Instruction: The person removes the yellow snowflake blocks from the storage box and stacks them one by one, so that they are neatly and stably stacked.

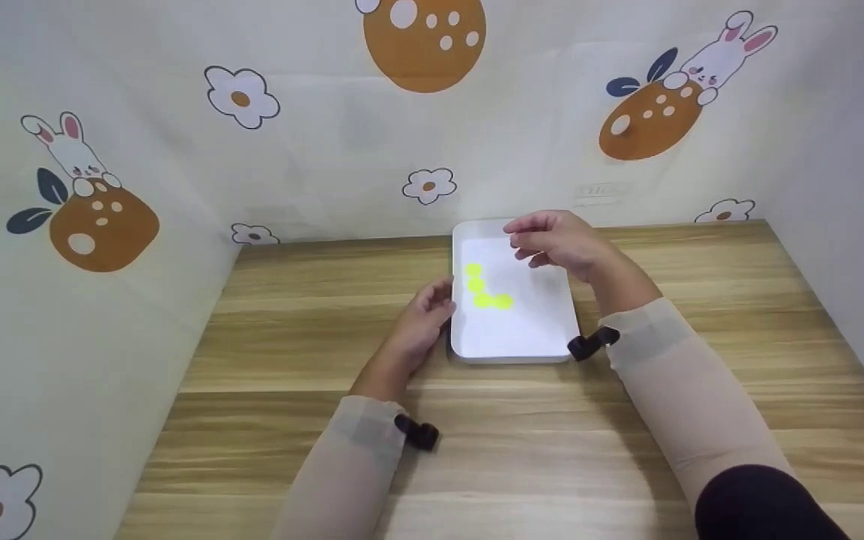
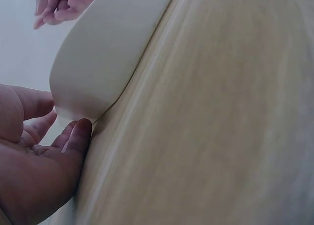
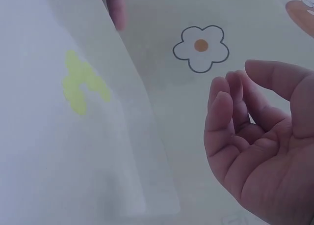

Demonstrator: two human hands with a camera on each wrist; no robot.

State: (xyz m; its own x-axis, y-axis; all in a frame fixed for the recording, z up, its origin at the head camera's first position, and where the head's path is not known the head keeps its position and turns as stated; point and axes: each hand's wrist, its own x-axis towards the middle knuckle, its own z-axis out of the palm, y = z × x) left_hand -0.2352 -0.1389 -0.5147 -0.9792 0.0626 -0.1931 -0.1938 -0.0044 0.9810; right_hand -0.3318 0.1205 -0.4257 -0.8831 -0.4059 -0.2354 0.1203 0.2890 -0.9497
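A shallow white tray lies on the wooden table. Several flat, round yellow pieces form a bent row on its left part, touching or overlapping; the right wrist view shows them as one yellow patch. At the tray's left side, my left hand holds the edge. In the left wrist view, one finger of that hand meets the rim while others reach the lower wall near the tabletop. Over the tray's far right part hovers my right hand. Its fingers are loosely bent, thumb apart, and nothing shows between them.
The wood-grain tabletop surrounds the tray. A pale cloth wall with rabbits, flowers and orange fruit rises close behind the tray's far edge. Black wrist mounts sit on both sleeves, the right one close by the tray's near right corner.
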